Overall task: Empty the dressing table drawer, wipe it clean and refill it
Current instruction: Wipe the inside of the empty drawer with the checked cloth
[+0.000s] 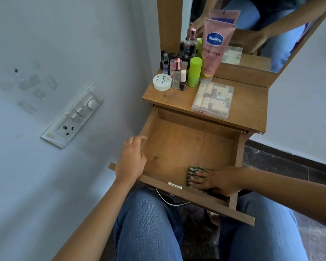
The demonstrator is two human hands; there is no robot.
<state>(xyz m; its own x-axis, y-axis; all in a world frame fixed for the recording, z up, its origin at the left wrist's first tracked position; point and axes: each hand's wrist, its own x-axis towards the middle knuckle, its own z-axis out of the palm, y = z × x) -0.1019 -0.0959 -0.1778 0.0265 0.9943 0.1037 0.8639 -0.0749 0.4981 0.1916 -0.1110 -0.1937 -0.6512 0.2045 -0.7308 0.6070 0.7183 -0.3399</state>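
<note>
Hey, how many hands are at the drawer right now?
2. The left hand rests on the drawer's left wall; the right hand presses the checked cloth in its near right corner.

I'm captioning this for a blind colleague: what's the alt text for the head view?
A right hand presses a checked cloth onto the floor of an open, otherwise empty wooden drawer, while the left hand rests on its left wall. On the tabletop above stand cosmetics bottles, a pink Vaseline tube and a clear box.

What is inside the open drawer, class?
A checked cloth, pressed under the right hand at the front; otherwise the drawer shows bare wood. The hand hides part of the cloth.
</note>
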